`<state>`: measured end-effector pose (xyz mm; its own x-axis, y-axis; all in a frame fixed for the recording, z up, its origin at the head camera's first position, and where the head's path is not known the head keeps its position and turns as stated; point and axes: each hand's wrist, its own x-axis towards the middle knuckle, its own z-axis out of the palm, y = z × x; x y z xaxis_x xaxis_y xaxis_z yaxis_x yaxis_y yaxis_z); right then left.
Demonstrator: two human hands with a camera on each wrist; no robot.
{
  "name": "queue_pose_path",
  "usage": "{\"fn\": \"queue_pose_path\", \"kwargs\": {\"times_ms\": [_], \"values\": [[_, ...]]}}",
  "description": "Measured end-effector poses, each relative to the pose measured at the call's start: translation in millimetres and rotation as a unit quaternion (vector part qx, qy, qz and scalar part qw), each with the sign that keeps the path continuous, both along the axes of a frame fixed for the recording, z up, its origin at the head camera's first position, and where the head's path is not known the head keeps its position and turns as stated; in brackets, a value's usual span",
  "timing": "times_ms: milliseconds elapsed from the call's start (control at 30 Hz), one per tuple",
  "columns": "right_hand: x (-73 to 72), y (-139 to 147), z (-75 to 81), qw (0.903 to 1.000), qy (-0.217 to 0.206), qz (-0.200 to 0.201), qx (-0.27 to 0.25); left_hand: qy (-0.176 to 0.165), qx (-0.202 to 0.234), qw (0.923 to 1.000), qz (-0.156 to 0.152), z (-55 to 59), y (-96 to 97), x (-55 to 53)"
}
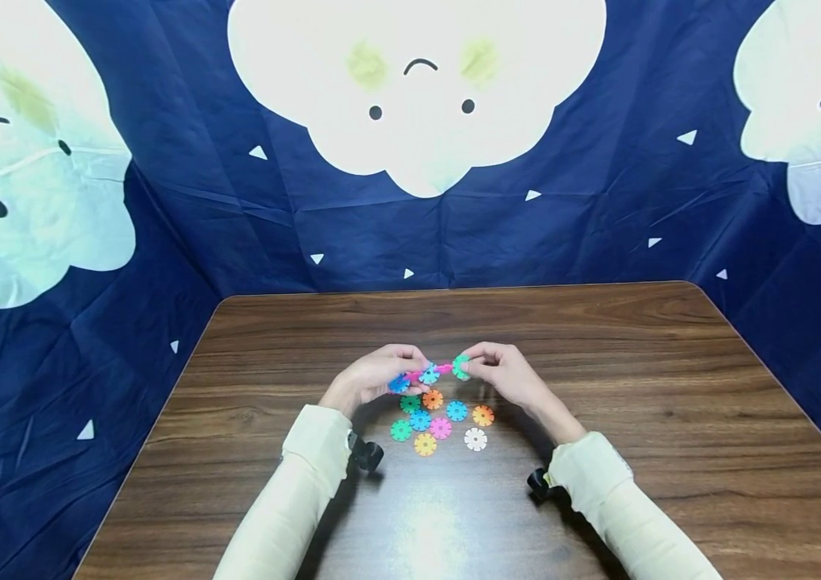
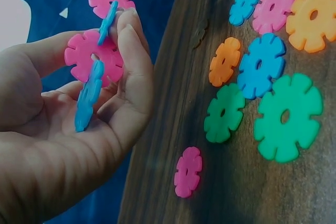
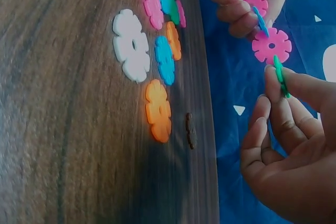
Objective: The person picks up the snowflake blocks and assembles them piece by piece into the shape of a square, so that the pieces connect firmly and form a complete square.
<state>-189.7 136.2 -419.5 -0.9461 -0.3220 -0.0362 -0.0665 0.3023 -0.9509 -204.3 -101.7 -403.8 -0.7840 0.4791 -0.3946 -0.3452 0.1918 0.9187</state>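
A chain of notched plastic flower discs hangs between both hands above the table. In the left wrist view it runs from a blue disc (image 2: pixel 89 98) through a pink disc (image 2: pixel 86 51) to a second blue disc (image 2: pixel 108 23). My left hand (image 1: pixel 379 373) grips this end, fingers curled about the pink and blue discs. A further pink disc (image 3: pixel 271 46) follows, with a green disc (image 3: pixel 281 77) standing crosswise at its edge. Thumb and forefinger of my right hand (image 1: pixel 510 374) pinch that green disc; its slot meets the pink one's rim.
Loose discs lie below the hands, among them a white disc (image 1: pixel 476 439), a yellow disc (image 1: pixel 425 444), an orange disc (image 1: pixel 483 415) and several blue, green and pink ones. A dark brown disc (image 3: pixel 190 130) blends into the wooden table (image 1: pixel 671 387). Blue cloth (image 1: pixel 490 242) hangs behind.
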Motion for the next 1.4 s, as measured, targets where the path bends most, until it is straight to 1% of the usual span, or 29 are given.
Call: {"fn": "queue_pose_path", "kwargs": {"times_ms": [167, 300, 400, 600, 800, 967, 1133, 1233, 1400], "values": [[0.5, -2, -1.4, 0.9999, -0.014, 0.000, -0.002, 0.020, -0.014, 0.9997, 0.003, -0.8, 2.1, 0.4], [2.0, -3, -1.7, 0.9995, -0.027, -0.012, -0.012, 0.040, -0.016, 0.9991, 0.004, -4.0, 4.1, 0.2], [2.4, -5, -1.2, 0.9990, -0.034, -0.019, -0.024, 0.049, -0.017, 0.9986, 0.004, -4.4, 5.9, 0.6], [4.4, -8, 0.1, 0.9978, -0.044, -0.029, -0.041, 0.052, -0.018, 0.9985, 0.003, -1.6, 7.5, 1.9], [4.8, -12, -1.3, 0.9978, -0.045, -0.030, -0.038, 0.045, -0.016, 0.9988, 0.005, -0.3, 7.9, 2.9], [3.3, -10, -2.5, 0.9975, -0.056, -0.021, -0.038, 0.031, -0.017, 0.9992, -0.019, 2.1, 4.8, 3.8], [2.3, -9, 0.4, 0.9974, -0.061, -0.014, -0.035, 0.023, -0.013, 0.9983, -0.051, 3.7, -0.2, 2.8], [2.4, -9, 1.3, 0.9978, -0.054, -0.015, -0.036, 0.028, -0.015, 0.9968, -0.073, 3.3, -2.2, 2.5], [3.0, -10, -0.3, 0.9983, -0.038, -0.013, -0.042, 0.043, -0.014, 0.9920, -0.118, 3.5, -2.6, 3.4]]}}
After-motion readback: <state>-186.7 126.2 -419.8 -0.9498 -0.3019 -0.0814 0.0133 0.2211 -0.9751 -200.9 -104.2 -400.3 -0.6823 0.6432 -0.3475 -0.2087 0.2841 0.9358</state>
